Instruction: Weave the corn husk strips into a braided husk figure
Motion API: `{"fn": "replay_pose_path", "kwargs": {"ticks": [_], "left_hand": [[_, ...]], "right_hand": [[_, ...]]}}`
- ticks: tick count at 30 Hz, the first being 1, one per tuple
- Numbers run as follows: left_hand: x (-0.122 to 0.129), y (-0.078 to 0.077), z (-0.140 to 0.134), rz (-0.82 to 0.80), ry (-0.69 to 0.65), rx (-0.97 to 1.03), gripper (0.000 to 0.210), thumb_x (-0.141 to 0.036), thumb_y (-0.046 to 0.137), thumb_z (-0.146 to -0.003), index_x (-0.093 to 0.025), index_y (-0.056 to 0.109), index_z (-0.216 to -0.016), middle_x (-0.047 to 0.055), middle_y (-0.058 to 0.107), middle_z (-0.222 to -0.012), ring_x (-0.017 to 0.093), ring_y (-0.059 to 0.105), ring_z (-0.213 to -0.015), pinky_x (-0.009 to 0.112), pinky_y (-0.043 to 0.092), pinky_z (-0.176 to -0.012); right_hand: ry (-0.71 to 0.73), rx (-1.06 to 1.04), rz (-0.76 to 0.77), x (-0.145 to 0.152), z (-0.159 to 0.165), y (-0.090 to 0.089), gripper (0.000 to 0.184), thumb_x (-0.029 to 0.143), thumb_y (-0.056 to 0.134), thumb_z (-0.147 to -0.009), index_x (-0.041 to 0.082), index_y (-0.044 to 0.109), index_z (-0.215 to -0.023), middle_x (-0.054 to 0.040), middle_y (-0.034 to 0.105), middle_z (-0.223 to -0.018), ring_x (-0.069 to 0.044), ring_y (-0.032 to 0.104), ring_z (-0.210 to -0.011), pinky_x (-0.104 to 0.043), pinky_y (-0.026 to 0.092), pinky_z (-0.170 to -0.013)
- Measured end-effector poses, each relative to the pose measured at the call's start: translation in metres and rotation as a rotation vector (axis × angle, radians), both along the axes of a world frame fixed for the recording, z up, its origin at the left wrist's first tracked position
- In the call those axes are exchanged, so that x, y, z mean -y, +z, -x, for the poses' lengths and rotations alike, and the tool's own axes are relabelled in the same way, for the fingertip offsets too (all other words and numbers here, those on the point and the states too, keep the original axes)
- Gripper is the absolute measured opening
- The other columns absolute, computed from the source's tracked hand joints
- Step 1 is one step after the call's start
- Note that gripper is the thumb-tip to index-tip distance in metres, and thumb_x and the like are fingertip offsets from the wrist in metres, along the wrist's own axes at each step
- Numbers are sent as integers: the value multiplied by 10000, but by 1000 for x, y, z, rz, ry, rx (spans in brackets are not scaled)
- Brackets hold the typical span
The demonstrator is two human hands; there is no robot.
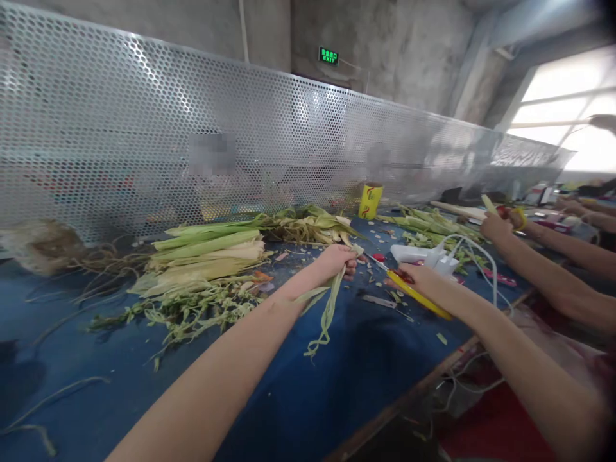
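My left hand [338,262] is closed around a pale green corn husk strip [328,314], whose twisted ends hang below the fist over the blue table. In my right hand [412,277] is a pair of scissors [412,294] with yellow and red handles. Their blades point left at the end of the husk that sticks out above my left fingers; whether they touch it I cannot tell. To the left lies a pile of corn husks [206,253], green on top and paler below, with thin leafy stems [202,308] in front of it.
A perforated metal screen [216,128] runs along the table's back. Near it stands a yellow cylinder [370,201]. A white device with a cable [426,256] and a small blade-like tool [380,301] lie near my right hand. A co-worker's hands [498,226] are further right.
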State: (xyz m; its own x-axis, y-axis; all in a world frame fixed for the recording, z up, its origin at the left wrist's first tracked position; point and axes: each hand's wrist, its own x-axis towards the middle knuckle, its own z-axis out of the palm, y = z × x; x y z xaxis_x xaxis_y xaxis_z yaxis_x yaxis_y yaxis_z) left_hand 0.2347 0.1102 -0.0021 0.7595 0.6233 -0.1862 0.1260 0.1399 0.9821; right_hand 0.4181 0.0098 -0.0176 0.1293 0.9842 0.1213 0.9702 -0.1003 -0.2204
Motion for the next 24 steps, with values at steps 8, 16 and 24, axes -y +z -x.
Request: {"fn": "replay_pose_path", "kwargs": {"ticks": [8, 16, 24], "left_hand": [[34, 19, 58, -170, 122, 39, 285, -295, 437, -855, -96, 640, -834, 56, 627, -692, 128, 557, -602, 237, 428, -543], [102, 41, 133, -374, 288, 26, 253, -364, 515, -791, -220, 683, -913, 9, 654, -822, 146, 561, -720, 206, 413, -622], [110, 30, 177, -458, 499, 107, 269, -386, 511, -793, -237, 685, -936, -12, 638, -711, 150, 545, -759, 203, 416, -661]], "right_hand": [[-86, 74, 58, 7, 42, 6, 358, 520, 360, -786, 194, 482, -706, -131, 643, -701, -293, 624, -644, -300, 339, -481], [-64, 55, 159, 13, 139, 15, 397, 527, 404, -749, 158, 518, -838, -169, 654, -823, -322, 637, -753, -357, 420, -581], [-59, 32, 212, -2, 173, -2, 408, 382, 539, -705, 71, 541, -969, -190, 651, -840, -302, 641, -759, -338, 445, -598]]}}
